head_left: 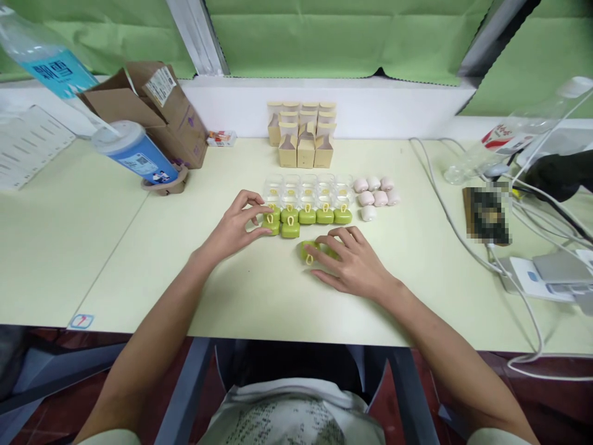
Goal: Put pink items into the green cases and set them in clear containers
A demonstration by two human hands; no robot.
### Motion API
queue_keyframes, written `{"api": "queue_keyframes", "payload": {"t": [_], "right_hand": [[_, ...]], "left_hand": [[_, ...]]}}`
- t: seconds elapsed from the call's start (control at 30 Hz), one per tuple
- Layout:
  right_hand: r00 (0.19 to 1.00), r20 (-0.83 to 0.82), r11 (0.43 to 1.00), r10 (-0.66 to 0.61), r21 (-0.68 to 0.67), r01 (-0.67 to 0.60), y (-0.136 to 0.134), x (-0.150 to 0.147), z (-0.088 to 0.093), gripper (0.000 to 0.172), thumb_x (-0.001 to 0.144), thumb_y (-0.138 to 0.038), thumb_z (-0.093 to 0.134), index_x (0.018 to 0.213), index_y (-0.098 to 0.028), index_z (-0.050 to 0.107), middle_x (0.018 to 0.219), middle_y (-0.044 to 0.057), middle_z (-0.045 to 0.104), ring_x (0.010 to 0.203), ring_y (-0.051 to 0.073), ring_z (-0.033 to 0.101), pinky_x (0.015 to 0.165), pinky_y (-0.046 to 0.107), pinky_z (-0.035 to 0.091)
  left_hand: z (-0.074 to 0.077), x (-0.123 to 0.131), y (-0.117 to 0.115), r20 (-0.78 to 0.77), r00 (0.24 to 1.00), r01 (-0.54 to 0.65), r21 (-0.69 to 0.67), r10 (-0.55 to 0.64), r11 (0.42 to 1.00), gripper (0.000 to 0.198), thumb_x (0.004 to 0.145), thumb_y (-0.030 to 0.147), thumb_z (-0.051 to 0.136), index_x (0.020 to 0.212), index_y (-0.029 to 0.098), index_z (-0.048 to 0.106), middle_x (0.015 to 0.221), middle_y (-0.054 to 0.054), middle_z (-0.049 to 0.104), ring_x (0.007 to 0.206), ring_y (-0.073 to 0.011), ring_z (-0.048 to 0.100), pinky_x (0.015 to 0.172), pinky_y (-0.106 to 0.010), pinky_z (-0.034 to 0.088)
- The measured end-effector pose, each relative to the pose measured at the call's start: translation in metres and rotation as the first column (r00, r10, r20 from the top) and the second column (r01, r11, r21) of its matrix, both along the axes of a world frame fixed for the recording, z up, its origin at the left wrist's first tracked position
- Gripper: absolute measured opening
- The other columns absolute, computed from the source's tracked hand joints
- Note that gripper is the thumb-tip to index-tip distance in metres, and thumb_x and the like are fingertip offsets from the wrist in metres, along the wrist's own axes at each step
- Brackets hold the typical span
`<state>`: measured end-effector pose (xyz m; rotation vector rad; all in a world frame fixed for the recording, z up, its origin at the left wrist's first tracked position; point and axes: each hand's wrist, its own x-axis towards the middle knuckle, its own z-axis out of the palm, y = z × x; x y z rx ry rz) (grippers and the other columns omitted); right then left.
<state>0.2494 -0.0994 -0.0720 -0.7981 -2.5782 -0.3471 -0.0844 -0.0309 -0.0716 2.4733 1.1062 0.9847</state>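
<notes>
My left hand [238, 225] is at the left end of two rows of small green cases with yellow loops. Its thumb and index finger close around the front-left green case [271, 228]; the index tip also meets the row behind. Nearer the table's front, my right hand [352, 262] bends over two more green cases, its fingers on the left one [309, 252]; the other is mostly hidden beneath them. Clear plastic holders [308, 190] with round yellow spots stand just behind the green rows. Several white and pale pink cases [380, 198] lie to their right.
Open cardboard boxes [306, 145] stand by the wall. At left are a brown carton [180, 123], a blue cup [143, 154] and a blue-labelled bottle [55, 68]. White cables [445, 210], a clear bottle [504, 136] and a blurred dark item [486, 215] occupy the right side.
</notes>
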Motion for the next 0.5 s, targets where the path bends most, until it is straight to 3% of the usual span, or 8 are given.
{"api": "queue_keyframes", "payload": {"t": [0.17,0.27,0.37,0.5], "right_hand": [[1.0,0.002,1.0,-0.002,-0.006,0.002,0.002,0.0,-0.002,0.04,0.109,-0.043,0.063,0.141,-0.02,0.068,0.12,0.012,0.075,0.109,0.031,0.058,0.087,0.047,0.045],[1.0,-0.002,1.0,-0.013,-0.014,0.013,0.002,0.0,-0.002,0.039,0.108,-0.041,0.064,0.142,-0.02,0.068,0.122,0.013,0.075,0.109,0.031,0.058,0.087,0.048,0.045],[1.0,-0.013,1.0,-0.02,-0.007,0.02,0.002,-0.001,-0.001,0.041,0.109,-0.043,0.063,0.141,-0.019,0.068,0.123,0.013,0.075,0.109,0.031,0.059,0.088,0.048,0.045],[0.999,-0.029,0.999,-0.041,-0.009,0.041,0.001,-0.001,0.0,0.046,0.108,-0.049,0.063,0.139,-0.016,0.07,0.126,0.014,0.075,0.113,0.033,0.059,0.092,0.049,0.045]], "left_hand": [[-0.003,0.007,-0.002,-0.046,0.996,-0.068,0.081,0.072,0.994,0.037,0.096,0.051,0.079,0.125,0.028,0.076,0.126,-0.01,0.061,0.121,-0.0274,0.062,0.102,-0.047,0.06],[-0.011,0.015,-0.005,-0.042,0.979,-0.195,0.111,0.2,0.975,0.061,0.089,0.056,0.085,0.139,0.026,0.068,0.135,-0.013,0.056,0.13,-0.0329,0.056,0.107,-0.053,0.057],[-0.02,0.021,-0.008,-0.026,0.961,-0.276,0.006,0.276,0.961,0.088,0.081,0.068,0.087,0.151,0.024,0.057,0.14,-0.015,0.049,0.129,-0.0341,0.057,0.103,-0.052,0.06],[-0.029,0.029,-0.012,-0.022,0.941,-0.339,-0.051,0.338,0.939,0.103,0.074,0.078,0.087,0.155,0.024,0.051,0.143,-0.017,0.044,0.125,-0.0347,0.061,0.1,-0.054,0.061]]}}
